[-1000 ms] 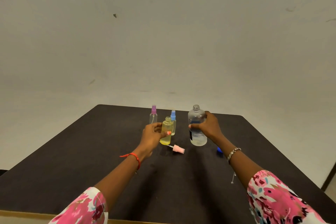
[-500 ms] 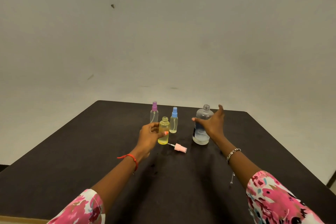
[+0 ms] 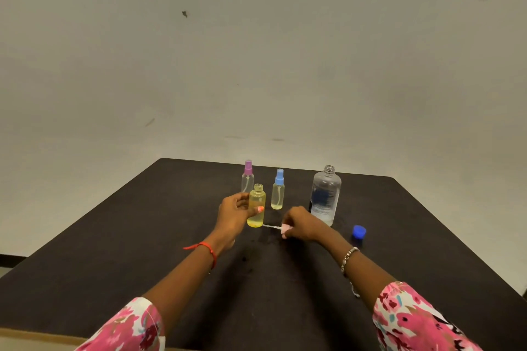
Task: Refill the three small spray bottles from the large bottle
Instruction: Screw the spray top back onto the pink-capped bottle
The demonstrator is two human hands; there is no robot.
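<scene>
A: What's hidden or cut off?

B: The right hand (image 3: 302, 224) covers most of the pink spray head (image 3: 285, 229). Only its tip and the thin tube (image 3: 271, 226) show, and I can't tell if it is lifted off the table (image 3: 142, 236). The left hand (image 3: 233, 211) hides the left side of the yellow bottle (image 3: 256, 208) and the base of the purple-capped bottle (image 3: 247, 177). The label print on the large bottle (image 3: 325, 196) is blurred and unreadable. Both sleeves are cropped at the bottom edge.

A: Fingers?

B: On the left, the fingers and thumb wrap the yellow bottle, which is upright with an open neck. On the right, the fingers are curled down and pinch the pink spray head.

A: Layout?

B: Taken from the yellow bottle, the purple-capped bottle is at 11 o'clock, just behind it. The blue-capped bottle (image 3: 278, 191) is at 1 o'clock, near it. The large bottle is at 2 to 3 o'clock, standing apart with no cap and liquid low in it. The pink spray head is at 4 o'clock, with the tube end near the bottle's base. The blue cap (image 3: 358, 232) is at 4 o'clock from the large bottle.

A: Change from the earlier frames?

B: One second ago the right hand gripped the large bottle. Half a second ago it was open beside it. Now it has let go and dropped onto the pink spray head, and the large bottle stands alone. The blue cap was behind the right arm and now shows fully. The left hand's grip is unchanged.
</scene>
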